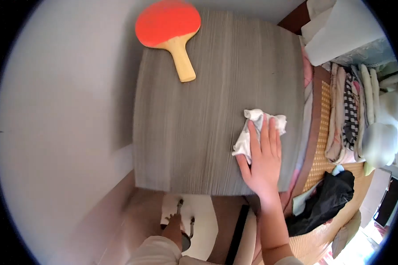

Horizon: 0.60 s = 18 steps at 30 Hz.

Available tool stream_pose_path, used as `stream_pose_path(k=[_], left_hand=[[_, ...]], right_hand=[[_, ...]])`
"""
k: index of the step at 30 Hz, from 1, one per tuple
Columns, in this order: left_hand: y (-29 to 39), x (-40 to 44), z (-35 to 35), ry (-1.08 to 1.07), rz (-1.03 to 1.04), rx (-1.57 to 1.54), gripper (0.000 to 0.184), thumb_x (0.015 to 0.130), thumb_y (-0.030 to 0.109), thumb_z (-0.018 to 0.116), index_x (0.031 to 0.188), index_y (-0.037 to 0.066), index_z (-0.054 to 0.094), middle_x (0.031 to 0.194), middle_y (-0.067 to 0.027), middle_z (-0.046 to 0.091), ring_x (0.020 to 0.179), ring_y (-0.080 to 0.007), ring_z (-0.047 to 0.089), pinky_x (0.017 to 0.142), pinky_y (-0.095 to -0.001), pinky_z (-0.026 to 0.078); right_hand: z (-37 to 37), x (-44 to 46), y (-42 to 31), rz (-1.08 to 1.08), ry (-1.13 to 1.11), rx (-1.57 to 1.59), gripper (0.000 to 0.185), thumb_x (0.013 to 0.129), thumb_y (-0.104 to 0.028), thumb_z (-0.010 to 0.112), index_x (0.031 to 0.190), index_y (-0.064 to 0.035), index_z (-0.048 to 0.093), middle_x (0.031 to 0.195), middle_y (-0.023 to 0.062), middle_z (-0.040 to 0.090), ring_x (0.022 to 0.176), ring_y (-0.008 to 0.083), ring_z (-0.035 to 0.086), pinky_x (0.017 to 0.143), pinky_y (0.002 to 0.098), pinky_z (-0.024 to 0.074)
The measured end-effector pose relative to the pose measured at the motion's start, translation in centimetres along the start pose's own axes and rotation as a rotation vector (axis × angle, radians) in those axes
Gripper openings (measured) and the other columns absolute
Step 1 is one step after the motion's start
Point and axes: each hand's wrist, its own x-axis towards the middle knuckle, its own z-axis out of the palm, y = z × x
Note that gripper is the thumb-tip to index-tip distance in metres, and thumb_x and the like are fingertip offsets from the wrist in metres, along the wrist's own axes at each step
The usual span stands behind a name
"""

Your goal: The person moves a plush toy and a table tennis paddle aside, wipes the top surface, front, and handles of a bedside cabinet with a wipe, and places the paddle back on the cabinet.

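Note:
My right hand (264, 165) lies flat on a crumpled white cloth (253, 115), pressing it against the grey wood-grain tabletop (194, 132). Its fingers are stretched out over the cloth, which shows around them. Below the table's near edge, my left hand (174, 219) hangs low, small and dim in the view. Its fingers look spread, and I see nothing held in them. A table tennis paddle (168, 24) with red rubber and a pale wooden handle rests at the tabletop's far left corner, away from both hands.
A pale wall (62, 119) runs along the left. To the right is a bed with a woven mat (320, 163), folded bedding (340, 115) and a black garment (320, 207). Beneath the near edge are caster-like parts (192, 220) on the floor.

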Motion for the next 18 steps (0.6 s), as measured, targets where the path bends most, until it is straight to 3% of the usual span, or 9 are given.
stream_pose_path(k=[8,18], left_hand=[[2.2,-1.6,3.5,-0.379,0.003,0.102,0.075,0.071,0.053,0.077,0.128,0.007,0.059,0.123,-0.0170,0.061,0.117,-0.0306,0.056,0.101,-0.0409,0.044],[9.9,7.3,-4.8,-0.925,0.255,0.469,0.079,0.073,0.056,0.075,0.132,0.006,0.057,0.126,-0.0166,0.061,0.118,-0.0296,0.056,0.102,-0.0395,0.043]], right_hand=[[1.0,-0.6,0.0,0.031,0.103,-0.038,0.066,0.086,-0.041,0.062,0.142,-0.0097,0.049,0.153,0.0206,0.035,0.143,0.0409,0.030,0.114,0.0513,0.0251],[0.5,-1.7,0.3,-0.047,0.190,0.033,0.067,0.089,-0.041,0.063,0.145,-0.0108,0.043,0.154,0.0196,0.033,0.144,0.0387,0.027,0.116,0.0512,0.0219]])
